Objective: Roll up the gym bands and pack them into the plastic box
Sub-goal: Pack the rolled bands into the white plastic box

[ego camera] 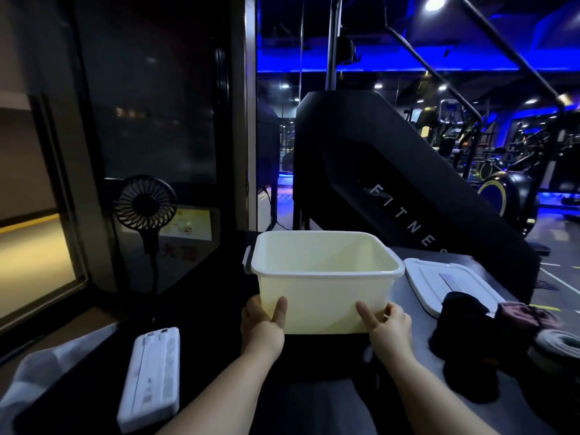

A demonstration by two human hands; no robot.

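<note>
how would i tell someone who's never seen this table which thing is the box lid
Find the cream plastic box in the middle. Directly to its right lies the lid, flat and white. Unlike the dark, lumpy bands in front of it, it is a thin rounded rectangle with a raised rim.

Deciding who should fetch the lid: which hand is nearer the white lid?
Right. The right hand grips the plastic box at its near right corner, beside the white lid; the left hand grips the near left corner, across the box from the lid.
</note>
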